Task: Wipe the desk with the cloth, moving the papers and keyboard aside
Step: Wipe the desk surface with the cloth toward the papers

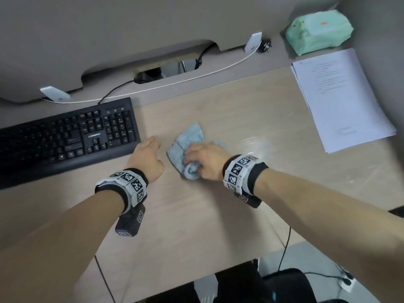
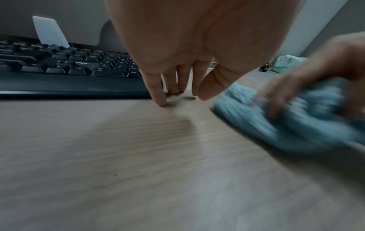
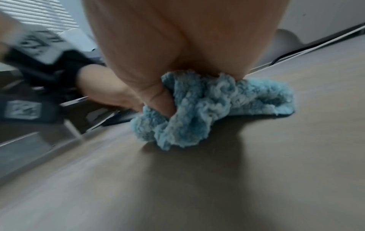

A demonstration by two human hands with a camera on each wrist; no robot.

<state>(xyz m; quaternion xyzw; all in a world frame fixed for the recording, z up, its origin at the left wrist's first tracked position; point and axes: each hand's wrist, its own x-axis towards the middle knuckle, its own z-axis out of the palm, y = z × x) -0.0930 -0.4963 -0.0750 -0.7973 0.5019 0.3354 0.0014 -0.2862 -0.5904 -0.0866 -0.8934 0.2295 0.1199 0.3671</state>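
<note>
A crumpled light-blue cloth (image 1: 188, 143) (image 2: 286, 118) (image 3: 207, 107) lies on the wooden desk (image 1: 218, 204), and my right hand (image 1: 203, 160) (image 3: 158, 100) grips it, bunched under the palm. Just left of the cloth my left hand (image 1: 148, 154) (image 2: 177, 92) rests on the desk by its fingertips (image 2: 162, 101), fingers straight, holding nothing. The black keyboard (image 1: 65, 136) (image 2: 69, 70) sits at the left, its right end beside my left hand. A stack of white papers (image 1: 341, 97) lies at the far right of the desk.
A green tissue pack (image 1: 317, 31) sits at the back right corner. White and black cables (image 1: 175, 82) run along the back ledge under the monitor. A wet streak (image 1: 255, 143) shines right of the cloth. The desk's front edge (image 1: 175, 287) is close to me.
</note>
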